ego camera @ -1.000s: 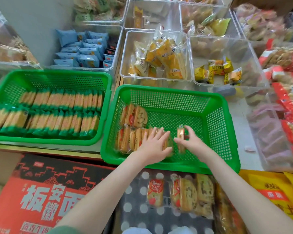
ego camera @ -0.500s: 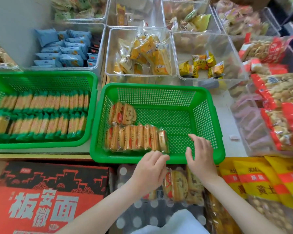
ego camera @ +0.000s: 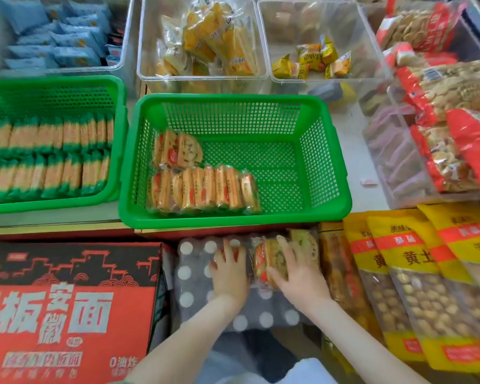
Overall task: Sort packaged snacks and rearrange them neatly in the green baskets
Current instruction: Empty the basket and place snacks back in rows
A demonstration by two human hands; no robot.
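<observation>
Snack packs [ego camera: 203, 189] of round biscuits, stood on edge in two rows at the left end of the middle green basket [ego camera: 233, 221]. Just past the basket's near rim, more of them lying loose on a dotted cloth [ego camera: 191, 275]. Right hand [ego camera: 297, 273] wrapped round one loose pack [ego camera: 262, 261], thumb at its near side, fingers over the top. Left hand [ego camera: 229, 270] just beside that pack on the left, fingers bent down toward the cloth, a bit of red under the fingertips; grasping or only resting, cannot tell. Further left, second green basket [ego camera: 53, 81], filled with green-edged bars [ego camera: 53, 162]. Red carton [ego camera: 67, 300] and yellow bags [ego camera: 399, 273] flanking the cloth.
</observation>
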